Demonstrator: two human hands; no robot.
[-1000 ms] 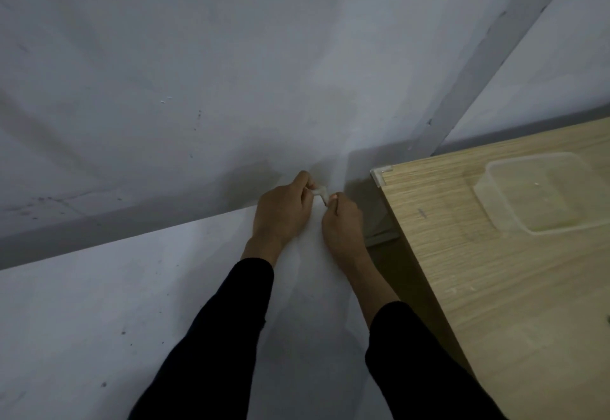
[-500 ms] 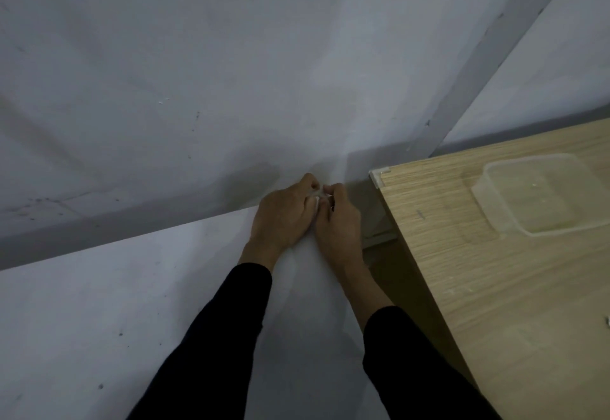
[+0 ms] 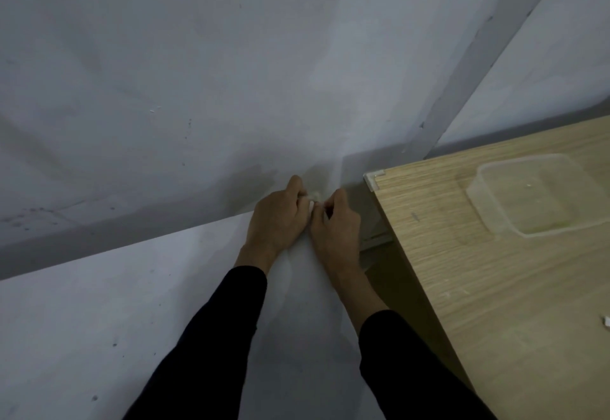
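Note:
My left hand (image 3: 279, 218) and my right hand (image 3: 336, 225) are held together out in front of me, above the pale floor and left of the wooden table (image 3: 478, 287). Between their fingertips they pinch a small white piece (image 3: 311, 203). Most of that piece is hidden by the fingers, so I cannot tell its shape. Both arms wear black sleeves.
A clear plastic container (image 3: 528, 193) lies upside down on the table's far part. A tiny white bit (image 3: 605, 320) lies at the table's right edge. A white guard (image 3: 373, 178) caps the table's near-left corner. A grey wall and a dark skirting band (image 3: 99, 241) run behind.
My hands closed in on each other from slightly apart; my left thumb moved over the small white piece. Now both hands touch around it.

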